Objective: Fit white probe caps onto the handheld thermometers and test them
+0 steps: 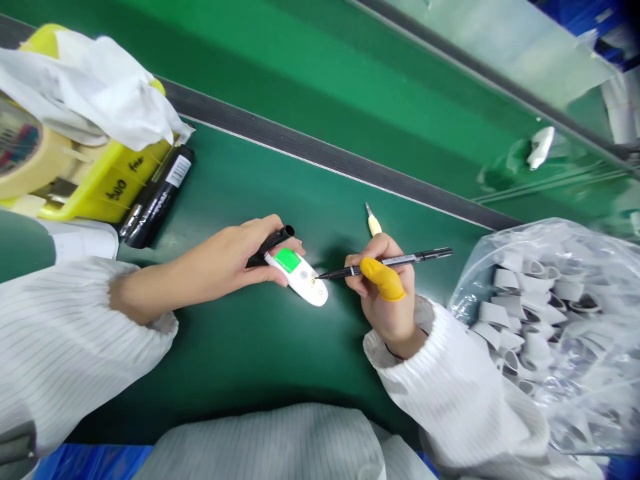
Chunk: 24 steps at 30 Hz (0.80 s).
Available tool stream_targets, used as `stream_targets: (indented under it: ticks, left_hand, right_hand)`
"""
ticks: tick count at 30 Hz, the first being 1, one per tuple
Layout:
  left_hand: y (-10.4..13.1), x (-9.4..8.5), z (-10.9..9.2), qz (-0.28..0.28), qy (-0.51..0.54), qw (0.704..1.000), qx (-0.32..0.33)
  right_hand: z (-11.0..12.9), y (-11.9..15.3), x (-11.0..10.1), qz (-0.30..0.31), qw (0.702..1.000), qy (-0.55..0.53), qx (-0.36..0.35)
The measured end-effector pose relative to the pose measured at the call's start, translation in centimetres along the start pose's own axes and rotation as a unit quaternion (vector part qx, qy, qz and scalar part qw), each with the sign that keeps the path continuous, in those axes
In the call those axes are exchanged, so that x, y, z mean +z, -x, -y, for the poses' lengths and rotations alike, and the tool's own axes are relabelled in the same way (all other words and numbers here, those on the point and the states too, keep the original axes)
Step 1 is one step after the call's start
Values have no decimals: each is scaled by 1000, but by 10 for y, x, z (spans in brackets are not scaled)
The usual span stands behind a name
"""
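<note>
My left hand (250, 257) is closed around the upper end of a white device (303, 283) with a lit green screen. A black cap or tube (284, 233) sticks out between its thumb and fingers. My right hand (385, 280), with a yellow finger cot on one finger, grips a slim black marker (425, 255). The marker's tip meets the device's face beside small dark marks, below the screen. Just beyond my right hand, a pale-handled tool with a metal tip (373, 223) lies on the green mat, partly hidden by the fingers.
At the left stand a yellow bin (107, 193) with tape rolls and a white cloth (110, 87), and thick black markers (163, 197). A clear plastic bag (600, 333) of white curved parts lies at the right. A dark ledge (300, 148) crosses behind the green work surface (250, 353).
</note>
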<state>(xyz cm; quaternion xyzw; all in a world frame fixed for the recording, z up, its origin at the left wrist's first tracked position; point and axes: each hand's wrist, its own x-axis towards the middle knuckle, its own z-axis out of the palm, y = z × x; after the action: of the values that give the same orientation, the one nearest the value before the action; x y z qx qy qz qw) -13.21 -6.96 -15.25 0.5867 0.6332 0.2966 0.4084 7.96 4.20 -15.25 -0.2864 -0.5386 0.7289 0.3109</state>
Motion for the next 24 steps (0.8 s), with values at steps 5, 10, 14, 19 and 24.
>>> stream_targets:
  ticks: [5,10,14,19,24]
  left_hand:
    - [1,0,0,0,-5,1000,0]
    - [1,-3,-6,14,-7,1000,-20]
    - [1,-2,-4,9,-2,1000,-8]
    - [1,-1,-2,-6,-3,1000,0]
    - [0,-2,-6,-1,-1,1000,-6]
  right_hand:
    - [-1,2,-1,7,1000,-4,4]
    - [-1,2,0,1,1000,15,14]
    - [-1,2,0,-1,1000,4,1]
    - [0,2,0,15,1000,15,18]
    - [-1,2,-1,5,1000,18,4]
